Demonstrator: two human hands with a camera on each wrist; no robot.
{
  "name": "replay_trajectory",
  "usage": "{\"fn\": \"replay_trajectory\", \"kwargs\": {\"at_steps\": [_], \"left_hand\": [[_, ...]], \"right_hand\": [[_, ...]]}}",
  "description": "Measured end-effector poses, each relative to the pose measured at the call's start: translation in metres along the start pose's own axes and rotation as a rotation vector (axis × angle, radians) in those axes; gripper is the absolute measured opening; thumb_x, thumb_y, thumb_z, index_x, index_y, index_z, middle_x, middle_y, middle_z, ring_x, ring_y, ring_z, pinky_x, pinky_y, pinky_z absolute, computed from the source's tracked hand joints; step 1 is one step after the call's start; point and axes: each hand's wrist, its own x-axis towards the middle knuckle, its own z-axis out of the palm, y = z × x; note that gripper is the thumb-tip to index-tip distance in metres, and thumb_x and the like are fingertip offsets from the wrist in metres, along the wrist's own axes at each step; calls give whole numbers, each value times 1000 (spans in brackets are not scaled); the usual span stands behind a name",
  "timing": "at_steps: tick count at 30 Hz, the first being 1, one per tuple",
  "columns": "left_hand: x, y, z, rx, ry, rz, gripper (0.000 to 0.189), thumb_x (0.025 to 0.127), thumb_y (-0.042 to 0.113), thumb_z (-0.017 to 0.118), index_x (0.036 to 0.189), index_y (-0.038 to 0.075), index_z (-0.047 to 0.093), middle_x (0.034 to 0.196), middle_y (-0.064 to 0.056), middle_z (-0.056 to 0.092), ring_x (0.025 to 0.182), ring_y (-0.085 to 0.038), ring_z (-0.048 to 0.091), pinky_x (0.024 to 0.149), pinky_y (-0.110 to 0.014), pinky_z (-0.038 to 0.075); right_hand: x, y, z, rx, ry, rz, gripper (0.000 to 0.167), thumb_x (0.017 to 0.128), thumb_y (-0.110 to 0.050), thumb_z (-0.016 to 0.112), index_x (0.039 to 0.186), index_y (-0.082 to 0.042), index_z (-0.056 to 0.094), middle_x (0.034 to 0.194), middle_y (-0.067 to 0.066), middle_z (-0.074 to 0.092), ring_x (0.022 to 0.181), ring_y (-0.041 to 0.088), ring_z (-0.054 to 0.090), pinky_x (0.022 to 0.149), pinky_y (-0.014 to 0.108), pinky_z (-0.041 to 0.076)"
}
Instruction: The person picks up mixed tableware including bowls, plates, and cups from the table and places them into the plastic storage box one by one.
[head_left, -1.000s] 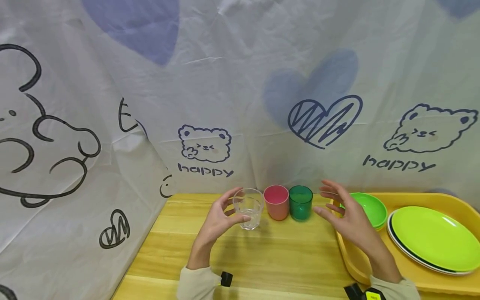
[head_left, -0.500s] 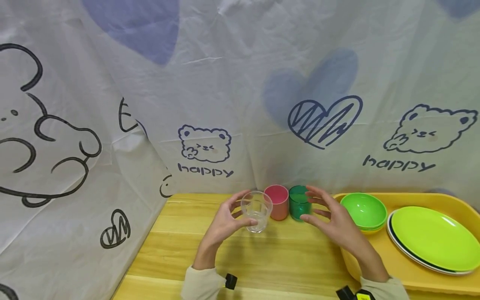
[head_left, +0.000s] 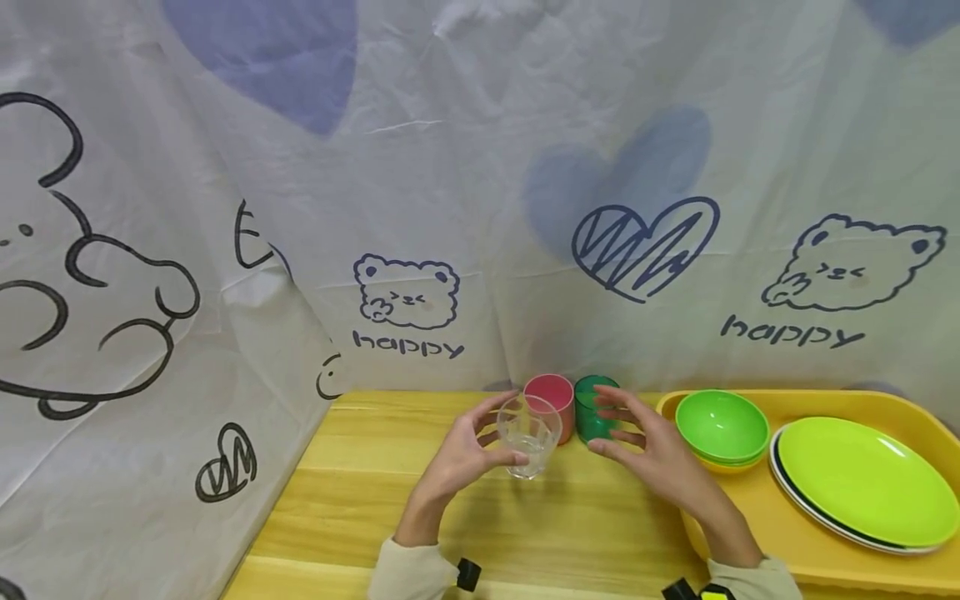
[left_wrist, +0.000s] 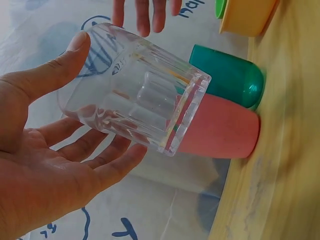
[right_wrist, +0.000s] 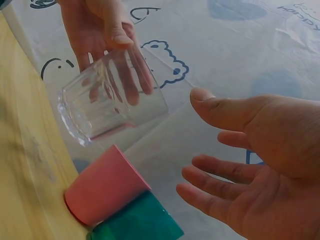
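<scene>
My left hand [head_left: 467, 454] holds a clear plastic cup [head_left: 529, 437] between thumb and fingers, raised off the table. In the left wrist view the clear cup [left_wrist: 135, 90] is tilted in the grip, its thick base toward the table. A pink cup [head_left: 553, 400] stands upright behind it, close beside a green cup [head_left: 592, 417]. My right hand [head_left: 652, 454] is in front of the green cup with fingers spread and nothing held. In the right wrist view the right hand's fingers [right_wrist: 215, 182] are apart from the pink cup [right_wrist: 107, 185] and the clear cup.
A yellow tray [head_left: 847, 571] occupies the right side of the wooden table [head_left: 360, 492]. In it are stacked bowls, a green bowl [head_left: 723, 425] on top, and stacked plates under a lime plate [head_left: 862, 479]. A printed cloth [head_left: 480, 167] hangs behind the table.
My left hand has carried the clear cup rightward and slightly nearer to me. The right hand has moved left from beside the tray to the front of the green cup.
</scene>
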Motion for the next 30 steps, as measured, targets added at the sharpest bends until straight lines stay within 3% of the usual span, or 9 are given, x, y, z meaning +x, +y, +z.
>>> {"fn": "replay_trajectory", "kwargs": {"at_steps": [8, 19, 30], "left_hand": [[3, -2, 10, -34, -25, -4, 82, 79, -2, 86, 151, 11, 49, 147, -19, 51, 134, -42, 50, 114, -52, 42], [4, -2, 21, -71, -70, -20, 82, 81, -5, 83, 153, 9, 46, 147, -20, 50, 135, -42, 50, 114, -54, 40], [7, -2, 26, -134, -94, -12, 81, 82, -7, 81, 154, 5, 45, 148, -14, 50, 136, -36, 48, 113, -46, 43]], "right_hand": [[2, 2, 7, 3, -10, -2, 67, 90, -18, 81, 148, -11, 50, 138, 17, 59, 126, 37, 58, 99, 40, 55], [2, 5, 13, 51, -72, 1, 72, 89, -17, 82, 150, -6, 47, 141, 22, 56, 129, 41, 55, 101, 43, 53], [3, 6, 16, 139, -125, 8, 71, 88, -10, 82, 149, -3, 47, 146, 22, 52, 133, 45, 52, 102, 40, 53]]}}
